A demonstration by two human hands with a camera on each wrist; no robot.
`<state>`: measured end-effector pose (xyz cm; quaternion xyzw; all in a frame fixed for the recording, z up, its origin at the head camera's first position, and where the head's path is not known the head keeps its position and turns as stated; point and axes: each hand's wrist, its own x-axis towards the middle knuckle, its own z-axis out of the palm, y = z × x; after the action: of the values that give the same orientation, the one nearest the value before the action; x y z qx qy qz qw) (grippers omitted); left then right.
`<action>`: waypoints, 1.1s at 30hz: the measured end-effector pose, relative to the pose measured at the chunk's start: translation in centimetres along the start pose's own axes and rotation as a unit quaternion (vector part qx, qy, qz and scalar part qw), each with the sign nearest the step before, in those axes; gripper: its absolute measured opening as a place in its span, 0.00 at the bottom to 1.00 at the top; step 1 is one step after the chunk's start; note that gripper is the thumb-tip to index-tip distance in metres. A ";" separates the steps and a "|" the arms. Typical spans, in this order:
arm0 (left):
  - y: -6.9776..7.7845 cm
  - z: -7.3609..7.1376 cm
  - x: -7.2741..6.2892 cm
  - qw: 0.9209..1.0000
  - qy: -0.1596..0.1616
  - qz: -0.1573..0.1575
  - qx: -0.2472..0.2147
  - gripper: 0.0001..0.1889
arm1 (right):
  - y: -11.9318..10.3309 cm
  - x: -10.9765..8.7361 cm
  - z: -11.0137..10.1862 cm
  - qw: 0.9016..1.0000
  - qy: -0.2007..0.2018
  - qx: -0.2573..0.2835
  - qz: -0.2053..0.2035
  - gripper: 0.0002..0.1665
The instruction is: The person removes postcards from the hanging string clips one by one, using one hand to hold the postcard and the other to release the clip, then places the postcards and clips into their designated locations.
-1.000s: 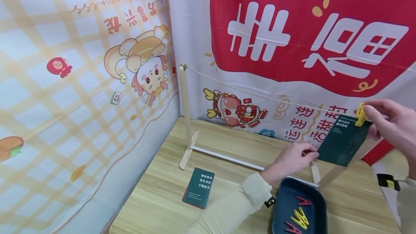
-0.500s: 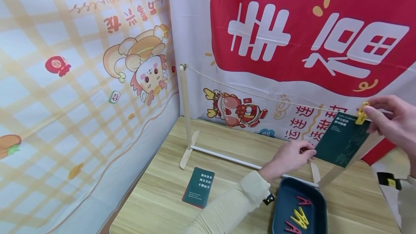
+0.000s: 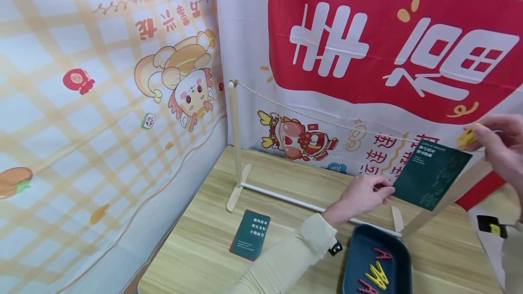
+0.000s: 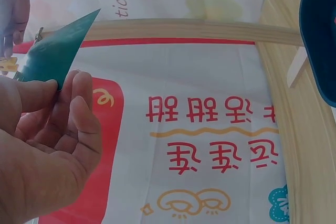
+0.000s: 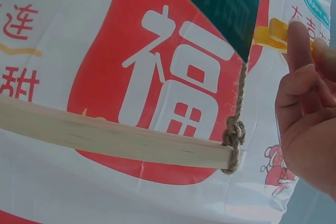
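Observation:
Between thumb and fingers, my left hand (image 3: 365, 194) pinches the lower left corner of a dark green card (image 3: 432, 173) with white lettering. The card's upper edge lies along the twine (image 3: 327, 118) strung on a wooden frame. My right hand (image 3: 504, 146) pinches a yellow clothespin (image 3: 467, 137) just beyond the card's upper right corner. In the right wrist view the clothespin (image 5: 274, 35) has its jaws toward the card's edge, close to the twine (image 5: 241, 93). In the left wrist view the card (image 4: 55, 53) bends up from the thumb and fingertips.
A dark blue tray (image 3: 351, 257) at the front right holds red and yellow clothespins (image 3: 377, 276). A stack of green cards (image 3: 250, 235) lies on the wooden table (image 3: 196, 235). The frame's left post (image 3: 235, 135) and white bottom bar (image 3: 286, 200) stand behind it.
The yellow clothespin, gripping the card's upper edge earlier, has come off to the right with my right hand. The left hand keeps the card's corner and has shifted slightly left.

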<state>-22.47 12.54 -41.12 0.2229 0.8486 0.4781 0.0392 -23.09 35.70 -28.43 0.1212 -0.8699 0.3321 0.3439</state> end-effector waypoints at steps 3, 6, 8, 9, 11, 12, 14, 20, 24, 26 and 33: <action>-0.2 -0.3 -0.1 1.000 0.000 -0.001 -0.005 0.08 | -0.2 0.0 -0.2 0.999 0.025 -0.017 0.011 0.16; -0.5 -0.5 -0.4 1.000 0.003 -0.002 -0.013 0.09 | -0.4 -0.4 -0.4 0.999 0.028 -0.033 0.029 0.18; -0.8 -0.7 -0.7 1.000 0.004 0.001 -0.016 0.09 | -0.6 -0.8 -0.6 0.998 0.023 -0.037 0.034 0.18; -1.0 -0.8 -0.8 1.000 0.004 0.005 -0.018 0.09 | -0.7 -1.0 -0.7 0.998 0.019 -0.041 0.034 0.19; -1.2 -0.9 -1.0 1.000 0.005 0.015 -0.012 0.09 | -0.9 -1.4 -0.8 0.999 0.014 -0.043 0.029 0.19; -1.3 -0.9 -1.1 1.000 0.005 0.020 -0.012 0.10 | -0.9 -1.6 -0.9 0.999 0.010 -0.045 0.029 0.19; -1.6 -1.0 -1.3 0.999 0.006 0.029 -0.015 0.10 | -0.9 -1.9 -1.0 0.998 0.003 -0.051 0.027 0.20; -2.8 -1.5 -1.9 0.998 0.000 0.048 -0.036 0.10 | -0.4 -2.6 -1.3 0.999 -0.005 -0.052 0.006 0.22; -3.8 -2.1 -2.5 0.997 -0.007 0.054 -0.059 0.10 | -0.3 -3.4 -1.2 0.999 -0.008 -0.034 0.014 0.20; -4.2 -2.4 -2.9 0.996 -0.013 0.055 -0.074 0.10 | -0.4 -4.1 -0.9 0.999 -0.006 -0.031 0.029 0.20; -5.9 -3.5 -4.6 0.995 -0.023 0.050 -0.085 0.12 | -0.4 -7.1 0.7 0.998 -0.002 -0.025 0.063 0.24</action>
<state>-21.38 5.22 -44.80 0.2715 0.7917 0.5447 0.0533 -18.07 34.78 -33.37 0.0587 -0.8845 0.3312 0.3232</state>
